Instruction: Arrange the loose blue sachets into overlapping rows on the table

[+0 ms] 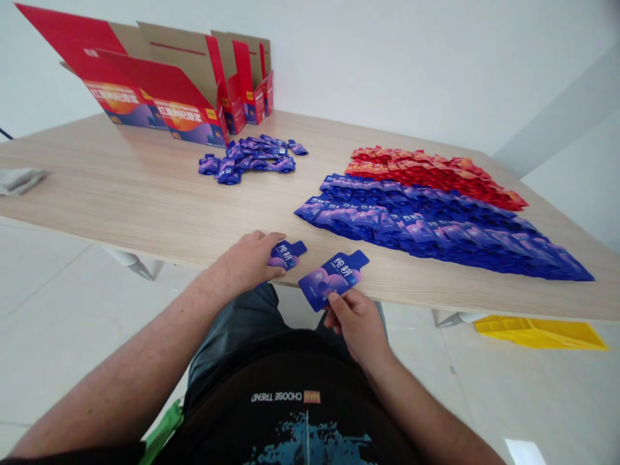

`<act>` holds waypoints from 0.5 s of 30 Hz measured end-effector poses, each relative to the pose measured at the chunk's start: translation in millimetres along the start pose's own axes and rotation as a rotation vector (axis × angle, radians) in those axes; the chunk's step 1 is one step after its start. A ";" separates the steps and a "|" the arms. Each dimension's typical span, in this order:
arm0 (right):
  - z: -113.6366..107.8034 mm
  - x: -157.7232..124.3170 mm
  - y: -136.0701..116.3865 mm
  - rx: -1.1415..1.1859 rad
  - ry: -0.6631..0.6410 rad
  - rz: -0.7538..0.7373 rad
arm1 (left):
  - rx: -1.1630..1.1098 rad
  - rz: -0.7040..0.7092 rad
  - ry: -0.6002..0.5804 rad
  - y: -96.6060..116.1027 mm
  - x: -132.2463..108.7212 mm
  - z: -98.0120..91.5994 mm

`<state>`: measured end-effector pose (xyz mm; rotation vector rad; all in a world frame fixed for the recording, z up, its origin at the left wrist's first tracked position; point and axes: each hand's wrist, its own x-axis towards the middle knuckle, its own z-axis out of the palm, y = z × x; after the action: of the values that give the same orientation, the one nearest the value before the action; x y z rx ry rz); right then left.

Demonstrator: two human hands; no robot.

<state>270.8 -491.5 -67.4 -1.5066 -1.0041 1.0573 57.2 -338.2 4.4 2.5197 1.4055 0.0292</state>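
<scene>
Near the table's front edge, my left hand [252, 259] is closed on a small purple-blue sachet [285, 256] with a narrow neck and white lettering. Its thumb and fingers grip the left side of the packet. My right hand [356, 316] pinches a second, matching sachet [334, 278] by its lower edge, thumb on top. That one is tilted and partly over the table edge, a little apart from the first. Just beyond my hands, long overlapping rows of blue sachets [411, 223] run off to the right.
Behind the blue rows lie rows of red sachets [431, 168]. A loose heap of blue sachets [252, 157] sits left of centre. Open red cartons [188, 119] stand at the back left. A grey cloth [19, 181] lies far left; a yellow plastic object [537, 332] is beneath the table [145, 187].
</scene>
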 end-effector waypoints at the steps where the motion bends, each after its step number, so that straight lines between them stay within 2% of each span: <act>1: -10.1 -2.6 -1.8 -0.154 0.010 -0.133 | -0.036 -0.043 -0.005 0.8 1.3 -1.4; 4: -40.9 -12.4 -11.8 -0.508 0.109 -0.591 | -0.140 -0.145 -0.022 0.1 5.8 -6.6; 5: -50.6 -16.1 -15.3 -0.565 0.144 -0.701 | -0.168 -0.168 -0.021 -0.5 6.9 -8.7; 7: -69.1 -24.2 -19.7 -0.617 0.202 -0.799 | -0.225 -0.189 -0.003 -0.8 7.9 -13.7; 9: -86.3 -32.7 -18.9 -0.622 0.276 -0.781 | -0.296 -0.196 0.031 0.8 7.8 -18.8; 12: -112.7 -43.3 -9.8 -0.546 0.434 -0.671 | -0.422 -0.230 0.087 1.8 8.5 -22.1; 15: -145.5 -48.5 3.0 -0.421 0.621 -0.553 | -0.508 -0.291 0.156 -8.6 14.7 -14.4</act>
<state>397.2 -575.9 -46.6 -1.5978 -1.1219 -0.0313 55.9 -318.5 14.8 1.9205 1.5706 0.4737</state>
